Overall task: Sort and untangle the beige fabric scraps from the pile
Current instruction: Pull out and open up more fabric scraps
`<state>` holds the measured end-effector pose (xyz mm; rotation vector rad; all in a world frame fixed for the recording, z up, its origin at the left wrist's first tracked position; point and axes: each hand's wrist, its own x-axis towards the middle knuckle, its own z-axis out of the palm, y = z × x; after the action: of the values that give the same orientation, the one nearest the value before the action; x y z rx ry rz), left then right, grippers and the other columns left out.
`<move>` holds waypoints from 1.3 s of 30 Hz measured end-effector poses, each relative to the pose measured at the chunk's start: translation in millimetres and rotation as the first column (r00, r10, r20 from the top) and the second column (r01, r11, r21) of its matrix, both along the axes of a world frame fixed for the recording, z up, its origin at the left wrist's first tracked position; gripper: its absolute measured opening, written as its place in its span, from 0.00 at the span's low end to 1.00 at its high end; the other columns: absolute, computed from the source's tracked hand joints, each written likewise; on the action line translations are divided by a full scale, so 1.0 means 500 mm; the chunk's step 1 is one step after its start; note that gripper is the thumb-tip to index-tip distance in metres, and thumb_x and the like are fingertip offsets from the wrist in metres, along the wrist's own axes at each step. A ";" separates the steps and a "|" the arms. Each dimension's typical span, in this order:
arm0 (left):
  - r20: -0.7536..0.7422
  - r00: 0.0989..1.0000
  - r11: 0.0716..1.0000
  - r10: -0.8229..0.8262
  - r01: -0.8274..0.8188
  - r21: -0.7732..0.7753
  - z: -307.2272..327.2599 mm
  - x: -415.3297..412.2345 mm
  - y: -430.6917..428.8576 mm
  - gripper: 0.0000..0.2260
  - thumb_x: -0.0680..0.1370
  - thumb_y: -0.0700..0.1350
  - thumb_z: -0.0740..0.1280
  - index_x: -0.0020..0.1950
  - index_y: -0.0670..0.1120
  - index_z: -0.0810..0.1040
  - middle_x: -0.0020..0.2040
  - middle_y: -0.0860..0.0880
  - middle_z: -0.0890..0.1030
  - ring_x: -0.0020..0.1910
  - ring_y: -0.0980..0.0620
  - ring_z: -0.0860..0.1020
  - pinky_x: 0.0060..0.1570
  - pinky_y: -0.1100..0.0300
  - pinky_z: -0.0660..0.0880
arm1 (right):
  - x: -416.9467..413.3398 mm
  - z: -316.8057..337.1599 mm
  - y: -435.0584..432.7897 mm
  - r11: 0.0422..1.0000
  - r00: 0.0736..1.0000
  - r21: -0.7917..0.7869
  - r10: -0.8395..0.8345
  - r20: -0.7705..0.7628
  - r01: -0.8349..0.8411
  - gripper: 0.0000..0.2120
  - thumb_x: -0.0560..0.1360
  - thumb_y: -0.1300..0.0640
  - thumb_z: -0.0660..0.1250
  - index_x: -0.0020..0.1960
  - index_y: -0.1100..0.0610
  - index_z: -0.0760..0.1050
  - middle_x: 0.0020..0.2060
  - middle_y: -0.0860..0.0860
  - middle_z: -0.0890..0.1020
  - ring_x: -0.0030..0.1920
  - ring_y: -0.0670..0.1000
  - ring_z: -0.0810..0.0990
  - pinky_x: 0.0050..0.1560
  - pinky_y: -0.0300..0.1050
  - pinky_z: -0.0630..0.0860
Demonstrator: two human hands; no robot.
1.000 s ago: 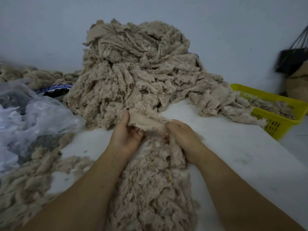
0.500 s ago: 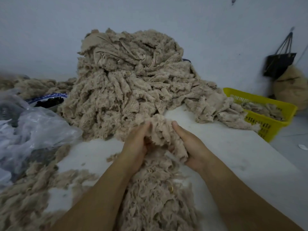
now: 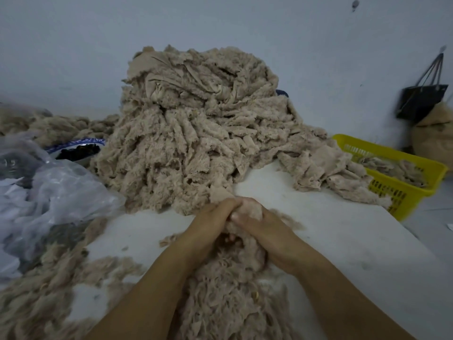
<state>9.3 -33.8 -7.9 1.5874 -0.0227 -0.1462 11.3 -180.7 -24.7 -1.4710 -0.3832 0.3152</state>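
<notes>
A tall pile of beige fabric scraps (image 3: pixel 196 133) rises at the back of the white table (image 3: pixel 343 241). In front of it, at the centre, my left hand (image 3: pixel 208 227) and my right hand (image 3: pixel 267 231) are pressed together around one bunched beige scrap (image 3: pixel 248 209). Both hands are shut on it, fingertips meeting at its top. Below my wrists a second heap of sorted beige scraps (image 3: pixel 232 298) runs toward me between my forearms. The lower part of the held scrap is hidden by my fingers.
A crumpled clear plastic bag (image 3: pixel 56 192) lies at the left, with a blue-rimmed bowl of dark material (image 3: pixel 78 149) behind it. A yellow basket (image 3: pixel 402 175) holding scraps stands off the table's right edge. A black bag (image 3: pixel 421 99) hangs on the wall. Loose scraps (image 3: pixel 36 303) cover the near left.
My hands have closed together, bunching the scrap that was stretched flat between them a second ago. They now sit slightly nearer to me, over the near heap.
</notes>
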 end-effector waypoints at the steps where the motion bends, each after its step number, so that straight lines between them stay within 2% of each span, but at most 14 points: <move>1: 0.001 0.999 0.995 -0.051 0.050 0.082 0.003 -0.002 0.001 0.16 0.73 0.65 0.66 0.44 0.57 0.86 0.42 0.52 0.87 0.43 0.55 0.85 0.46 0.57 0.79 | -0.003 0.005 0.001 0.997 0.997 -0.075 -0.011 0.072 0.016 0.12 0.78 0.50 0.68 0.60 0.52 0.77 0.49 0.50 0.86 0.52 0.50 0.85 0.52 0.41 0.80; 3: 0.014 0.990 0.971 -0.139 0.133 0.199 0.014 -0.005 0.008 0.21 0.69 0.74 0.61 0.43 0.62 0.85 0.39 0.54 0.86 0.37 0.58 0.84 0.40 0.62 0.80 | -0.007 0.011 0.004 0.969 0.977 -0.233 -0.026 0.213 0.077 0.07 0.81 0.53 0.64 0.58 0.51 0.76 0.40 0.50 0.85 0.42 0.48 0.85 0.43 0.38 0.78; 6: 0.003 0.990 0.953 -0.141 0.135 0.273 0.044 -0.005 0.017 0.30 0.67 0.79 0.59 0.44 0.55 0.85 0.39 0.54 0.86 0.35 0.59 0.83 0.34 0.70 0.77 | -0.004 0.022 -0.005 0.787 0.893 -0.510 -0.111 0.436 0.347 0.08 0.81 0.50 0.62 0.59 0.43 0.75 0.46 0.41 0.83 0.46 0.41 0.81 0.44 0.36 0.75; 9: 0.035 0.996 0.887 -0.078 0.053 0.459 0.071 0.008 0.032 0.31 0.73 0.75 0.55 0.51 0.54 0.85 0.42 0.61 0.81 0.40 0.61 0.80 0.40 0.68 0.71 | 0.008 0.030 -0.005 0.687 0.890 -0.594 -0.177 0.421 0.418 0.11 0.80 0.41 0.60 0.47 0.45 0.76 0.43 0.44 0.82 0.43 0.45 0.80 0.40 0.43 0.73; 11: 0.117 0.993 0.857 0.007 -0.066 0.510 0.083 0.019 0.051 0.26 0.78 0.68 0.57 0.39 0.51 0.85 0.37 0.55 0.85 0.36 0.55 0.82 0.38 0.63 0.73 | 0.025 0.040 -0.001 0.789 0.914 -0.462 -0.329 0.240 0.405 0.16 0.81 0.42 0.60 0.41 0.49 0.76 0.38 0.50 0.82 0.39 0.50 0.80 0.38 0.46 0.73; 13: 0.232 0.964 0.809 0.130 -0.238 0.538 0.083 0.039 0.075 0.18 0.80 0.61 0.62 0.40 0.51 0.80 0.38 0.53 0.83 0.36 0.53 0.81 0.36 0.59 0.75 | 0.055 0.058 -0.020 0.908 0.903 0.035 -0.410 -0.130 0.418 0.20 0.82 0.46 0.60 0.37 0.55 0.77 0.34 0.58 0.79 0.37 0.54 0.80 0.43 0.53 0.75; 16: 0.320 0.947 0.667 -0.010 -0.232 0.708 0.065 0.062 0.110 0.10 0.81 0.52 0.64 0.61 0.53 0.75 0.62 0.55 0.74 0.53 0.57 0.77 0.46 0.61 0.75 | 0.099 0.067 -0.075 0.534 0.848 0.664 -0.248 -0.469 0.524 0.30 0.79 0.37 0.59 0.59 0.65 0.74 0.55 0.63 0.76 0.62 0.55 0.77 0.59 0.50 0.74; 17: 0.279 0.956 0.559 -0.094 -0.181 0.809 0.050 0.068 0.119 0.17 0.81 0.50 0.64 0.69 0.53 0.71 0.68 0.53 0.68 0.62 0.53 0.73 0.56 0.57 0.74 | 0.103 0.056 -0.080 0.487 0.821 0.670 -0.218 -0.528 0.560 0.35 0.76 0.34 0.60 0.68 0.63 0.69 0.62 0.62 0.73 0.65 0.56 0.75 0.63 0.48 0.74; 20: 0.248 0.959 0.303 -0.136 -0.198 0.932 0.009 0.082 0.133 0.13 0.82 0.48 0.62 0.66 0.47 0.73 0.62 0.48 0.71 0.65 0.44 0.68 0.59 0.54 0.68 | 0.092 0.016 -0.046 0.779 0.823 0.375 -0.298 -0.483 0.502 0.30 0.79 0.40 0.61 0.69 0.63 0.70 0.63 0.57 0.78 0.57 0.54 0.82 0.55 0.45 0.79; 24: 0.438 0.898 0.639 0.046 -0.363 0.678 0.014 0.073 0.098 0.07 0.82 0.47 0.61 0.45 0.48 0.72 0.37 0.54 0.73 0.39 0.53 0.75 0.33 0.61 0.64 | 0.072 0.007 -0.008 0.917 0.918 -0.051 -0.396 -0.023 0.395 0.14 0.80 0.44 0.63 0.56 0.52 0.80 0.55 0.50 0.84 0.50 0.48 0.84 0.52 0.44 0.81; 28: 0.503 0.852 0.776 -0.149 -0.214 0.593 0.018 0.028 0.006 0.06 0.83 0.46 0.62 0.49 0.50 0.78 0.40 0.57 0.79 0.38 0.60 0.76 0.37 0.60 0.71 | 0.044 0.003 0.013 0.978 0.981 -0.080 -0.190 0.043 0.193 0.29 0.69 0.27 0.63 0.55 0.49 0.80 0.46 0.50 0.86 0.45 0.49 0.85 0.43 0.44 0.82; 33: 0.500 0.792 0.690 -0.349 -0.143 0.709 -0.015 -0.009 -0.041 0.07 0.83 0.47 0.60 0.49 0.48 0.76 0.44 0.50 0.80 0.38 0.52 0.75 0.38 0.55 0.70 | 0.042 0.015 0.000 0.961 0.932 -0.005 -0.268 -0.245 0.275 0.19 0.82 0.44 0.60 0.46 0.54 0.84 0.46 0.56 0.87 0.47 0.53 0.86 0.40 0.43 0.81; 36: 0.517 0.807 0.673 -0.287 -0.214 0.708 -0.014 -0.004 -0.028 0.09 0.83 0.51 0.61 0.45 0.50 0.75 0.37 0.53 0.77 0.35 0.53 0.74 0.35 0.56 0.69 | 0.048 0.019 0.003 0.923 0.903 0.078 -0.349 -0.250 0.378 0.20 0.82 0.48 0.61 0.39 0.56 0.81 0.36 0.54 0.85 0.38 0.52 0.84 0.36 0.42 0.79; 39: 0.476 0.861 0.501 -0.176 -0.338 0.797 -0.014 0.020 0.024 0.12 0.82 0.52 0.60 0.42 0.50 0.76 0.37 0.56 0.77 0.35 0.55 0.75 0.36 0.58 0.72 | 0.064 0.033 -0.023 0.774 0.836 0.330 -0.450 -0.314 0.541 0.18 0.83 0.56 0.59 0.34 0.57 0.72 0.29 0.50 0.78 0.34 0.48 0.77 0.39 0.42 0.75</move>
<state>19.5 -21.5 -15.2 2.6321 -0.3350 0.4393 43.5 -192.3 -8.2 -1.0559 0.1313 -0.0404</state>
